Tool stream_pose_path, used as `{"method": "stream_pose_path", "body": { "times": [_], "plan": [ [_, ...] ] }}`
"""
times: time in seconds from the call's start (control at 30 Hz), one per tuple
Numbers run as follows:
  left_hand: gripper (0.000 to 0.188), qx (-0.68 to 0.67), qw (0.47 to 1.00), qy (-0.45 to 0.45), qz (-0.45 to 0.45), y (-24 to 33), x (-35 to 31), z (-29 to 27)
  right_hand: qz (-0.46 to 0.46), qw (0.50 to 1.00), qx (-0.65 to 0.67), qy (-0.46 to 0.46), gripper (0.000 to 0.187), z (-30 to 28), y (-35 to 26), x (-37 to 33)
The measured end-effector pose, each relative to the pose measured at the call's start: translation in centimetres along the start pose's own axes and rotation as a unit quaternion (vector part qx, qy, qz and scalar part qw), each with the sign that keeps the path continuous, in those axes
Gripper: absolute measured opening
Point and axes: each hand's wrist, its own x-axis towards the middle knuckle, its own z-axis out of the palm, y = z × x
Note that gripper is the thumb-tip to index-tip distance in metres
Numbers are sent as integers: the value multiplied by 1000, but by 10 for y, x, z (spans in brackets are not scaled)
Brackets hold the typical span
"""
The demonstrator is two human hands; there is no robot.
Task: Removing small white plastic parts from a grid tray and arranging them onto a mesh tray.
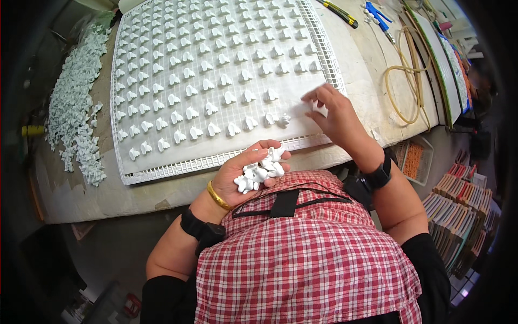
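Cupping a clutch of small white molded pieces [261, 171], the left hand [232, 174] is palm up just in front of the near edge of the white grid tray [202, 166]. Above the tray's near right part, the right hand [339, 119] has thumb and fingers drawn close around what seems, through some blur, to be one more white piece [320, 109]. Similar pieces stand in rows [196, 132] on the tray. Left of it spreads a loose white heap [78, 97]; beyond its right edge lie a yellow-and-black utility knife [341, 14] and a tan hose [396, 68].
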Motion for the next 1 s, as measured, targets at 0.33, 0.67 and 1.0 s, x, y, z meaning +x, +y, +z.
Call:
{"method": "stream_pose_path", "body": {
  "times": [0.33,0.67,1.0],
  "plan": [
    [31,15,1000,4,-4,1,3,4,-80,992,-101,-2,23,3,16,46],
    [32,35,999,9,0,1,0,6,-91,992,-84,26,19,-6,9,32],
    [33,41,999,9,-7,1,-1,6,-74,991,-23,-113,24,9,-8,1]
  ]
}}
